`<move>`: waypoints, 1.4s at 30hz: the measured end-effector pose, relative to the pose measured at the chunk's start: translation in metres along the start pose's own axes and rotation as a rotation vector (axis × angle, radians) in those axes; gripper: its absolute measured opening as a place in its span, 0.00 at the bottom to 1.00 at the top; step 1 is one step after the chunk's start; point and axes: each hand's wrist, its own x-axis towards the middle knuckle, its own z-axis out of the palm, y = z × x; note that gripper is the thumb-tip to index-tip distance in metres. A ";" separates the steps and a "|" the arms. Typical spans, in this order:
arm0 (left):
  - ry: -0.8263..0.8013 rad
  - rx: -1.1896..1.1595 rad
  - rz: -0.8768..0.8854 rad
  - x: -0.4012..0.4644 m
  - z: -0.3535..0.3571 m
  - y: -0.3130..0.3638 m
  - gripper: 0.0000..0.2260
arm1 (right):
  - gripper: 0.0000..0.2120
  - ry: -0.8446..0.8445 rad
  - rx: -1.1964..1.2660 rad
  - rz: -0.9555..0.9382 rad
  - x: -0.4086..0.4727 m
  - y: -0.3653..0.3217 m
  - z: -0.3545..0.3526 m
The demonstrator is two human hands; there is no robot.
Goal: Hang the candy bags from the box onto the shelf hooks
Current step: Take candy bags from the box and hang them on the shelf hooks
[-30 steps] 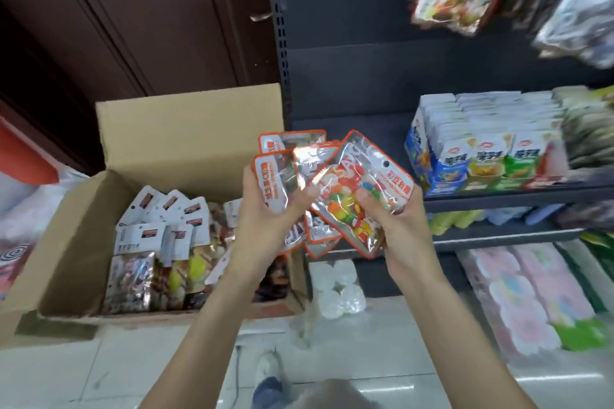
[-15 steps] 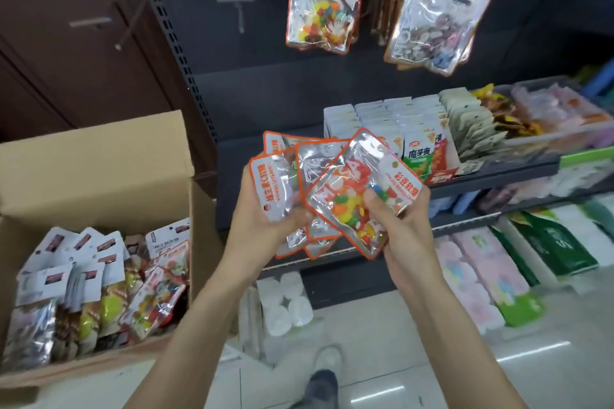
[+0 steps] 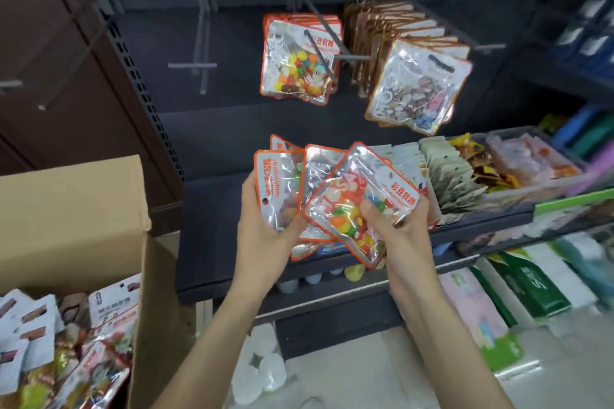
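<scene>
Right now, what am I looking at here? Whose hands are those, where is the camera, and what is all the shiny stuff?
There is no machine here. A person wears a camera on their head, so this one picture looks forward and down, just as their eyes do.

The two arms reaching up from the bottom are that person's own. The left hand holds a fan of orange-edged candy bags. The right hand has its grip on the front bag, full of colourful sweets.

Above them, metal shelf hooks stick out from a dark wall. One already carries matching candy bags; beside it hang brown-edged bags. Another hook further left is bare.

At lower left is a cardboard box with more packets inside. The shelf on the right holds rows of other snacks.
</scene>
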 end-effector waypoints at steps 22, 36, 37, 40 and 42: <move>0.236 0.104 0.153 0.016 -0.004 0.018 0.29 | 0.29 -0.193 -0.734 -0.804 0.079 -0.042 0.041; 0.241 0.206 0.099 0.021 -0.009 0.002 0.30 | 0.22 -0.159 -0.919 -0.806 0.134 -0.048 0.085; 0.246 0.223 0.084 0.021 -0.010 0.000 0.30 | 0.23 -0.137 -0.957 -0.828 0.145 -0.044 0.093; 0.256 0.245 0.059 0.020 -0.016 -0.003 0.30 | 0.27 -0.111 -1.038 -0.823 0.171 -0.033 0.110; 0.257 0.248 0.047 0.020 -0.019 -0.002 0.30 | 0.27 -0.099 -1.162 -0.784 0.178 -0.025 0.114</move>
